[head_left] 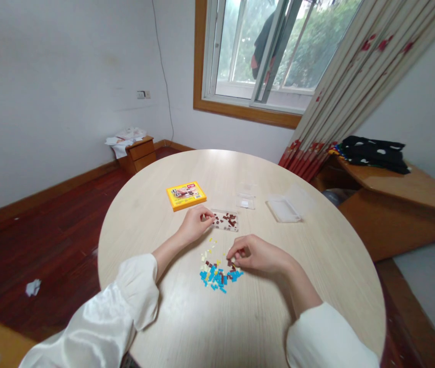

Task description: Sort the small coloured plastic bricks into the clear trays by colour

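Note:
My left hand (pixel 198 224) is closed in a pinch at the left end of a clear plastic tray (pixel 225 228). Its fingertips overlap the tray's edge, and what they hold is too small to make out. Several small brown bricks (pixel 231 221) lie scattered in the tray. Nearer to me, a loose pile of tiny blue bricks (pixel 217 281) is mixed with brown, yellow and cream ones. At the pile's right side my right hand (pixel 259 253) has thumb and fingers pinched together on a small brown brick (pixel 229 262).
Behind my left hand lies a yellow box (pixel 186 196). A small clear case (pixel 245 200) stands beyond the tray, with an open translucent container (pixel 284 209) to its right. All rest on the round wooden table (pixel 179 327). A side cabinet (pixel 401 204) adjoins it at right.

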Demonstrator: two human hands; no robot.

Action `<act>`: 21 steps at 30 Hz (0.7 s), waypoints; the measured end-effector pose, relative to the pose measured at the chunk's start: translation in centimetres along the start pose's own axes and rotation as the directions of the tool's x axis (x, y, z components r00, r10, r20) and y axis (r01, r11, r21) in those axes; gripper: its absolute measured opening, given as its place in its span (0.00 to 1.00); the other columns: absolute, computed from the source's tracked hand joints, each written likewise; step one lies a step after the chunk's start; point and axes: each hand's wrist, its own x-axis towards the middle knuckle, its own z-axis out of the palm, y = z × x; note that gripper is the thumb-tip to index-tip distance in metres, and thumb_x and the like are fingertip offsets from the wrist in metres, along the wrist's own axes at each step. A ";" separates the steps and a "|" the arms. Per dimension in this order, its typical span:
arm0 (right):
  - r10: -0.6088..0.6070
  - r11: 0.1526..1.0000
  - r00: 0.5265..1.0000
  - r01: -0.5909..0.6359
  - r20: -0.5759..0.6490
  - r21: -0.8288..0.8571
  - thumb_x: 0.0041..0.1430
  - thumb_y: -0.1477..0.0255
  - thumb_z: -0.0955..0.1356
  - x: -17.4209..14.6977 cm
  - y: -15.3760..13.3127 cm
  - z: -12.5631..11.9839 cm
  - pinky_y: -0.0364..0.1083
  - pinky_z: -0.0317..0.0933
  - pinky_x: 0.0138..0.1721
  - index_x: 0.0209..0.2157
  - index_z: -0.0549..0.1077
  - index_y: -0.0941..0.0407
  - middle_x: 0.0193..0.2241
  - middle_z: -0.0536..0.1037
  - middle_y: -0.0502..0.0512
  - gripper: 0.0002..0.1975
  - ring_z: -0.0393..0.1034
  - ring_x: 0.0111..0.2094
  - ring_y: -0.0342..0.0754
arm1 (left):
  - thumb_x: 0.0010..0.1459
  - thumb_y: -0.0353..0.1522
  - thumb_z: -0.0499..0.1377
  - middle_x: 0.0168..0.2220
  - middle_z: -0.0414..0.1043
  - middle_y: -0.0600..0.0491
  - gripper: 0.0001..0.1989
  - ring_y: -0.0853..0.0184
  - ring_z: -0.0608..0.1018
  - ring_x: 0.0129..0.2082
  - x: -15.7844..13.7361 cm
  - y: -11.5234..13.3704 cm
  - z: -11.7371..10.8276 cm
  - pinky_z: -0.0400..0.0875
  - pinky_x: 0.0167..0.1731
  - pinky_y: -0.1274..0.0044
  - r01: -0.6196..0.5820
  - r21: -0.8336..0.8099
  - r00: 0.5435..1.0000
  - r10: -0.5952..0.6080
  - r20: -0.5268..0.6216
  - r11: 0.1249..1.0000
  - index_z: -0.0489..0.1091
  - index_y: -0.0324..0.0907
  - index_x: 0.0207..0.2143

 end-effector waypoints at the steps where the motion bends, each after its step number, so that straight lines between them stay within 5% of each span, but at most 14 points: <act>1: -0.007 1.000 1.000 0.008 0.009 -0.018 0.44 0.82 0.64 0.0 -0.1 0.0 0.39 0.54 0.26 0.32 0.79 0.59 0.25 0.73 0.51 0.15 0.62 0.25 0.40 | 0.50 0.26 0.58 0.24 0.71 0.54 0.05 0.73 0.67 0.24 0.1 -0.1 0.1 0.59 0.27 0.80 -0.008 -0.001 1.000 0.008 -0.013 1.000 0.73 0.36 0.25; 11: 0.013 0.998 0.999 -0.010 0.046 -0.063 0.43 0.84 0.63 0.4 0.2 0.4 0.38 0.54 0.25 0.33 0.79 0.58 0.25 0.75 0.51 0.17 0.62 0.24 0.40 | 0.51 0.26 0.58 0.25 0.70 0.54 0.05 0.72 0.67 0.26 0.1 -0.4 0.4 0.60 0.29 0.80 -0.011 0.030 1.000 0.011 -0.023 0.999 0.74 0.36 0.29; 16: 0.035 0.997 0.999 -0.032 0.038 -0.071 0.44 0.81 0.65 0.5 0.2 0.3 0.38 0.51 0.23 0.31 0.78 0.59 0.19 0.68 0.48 0.13 0.58 0.22 0.39 | 0.48 0.32 0.63 0.26 0.65 0.59 0.28 0.72 0.66 0.27 0.0 -0.3 0.3 0.61 0.31 0.79 -0.023 0.010 0.999 0.023 -0.024 1.000 0.65 0.40 0.53; 21: 0.049 0.998 0.998 -0.048 0.028 -0.043 0.44 0.80 0.67 0.4 0.1 0.2 0.38 0.49 0.22 0.30 0.76 0.59 0.18 0.65 0.46 0.09 0.56 0.21 0.39 | 0.48 0.34 0.63 0.23 0.61 0.61 0.30 0.73 0.64 0.25 -0.1 -0.1 0.2 0.60 0.30 0.80 -0.020 -0.035 1.000 0.020 0.003 0.999 0.63 0.40 0.54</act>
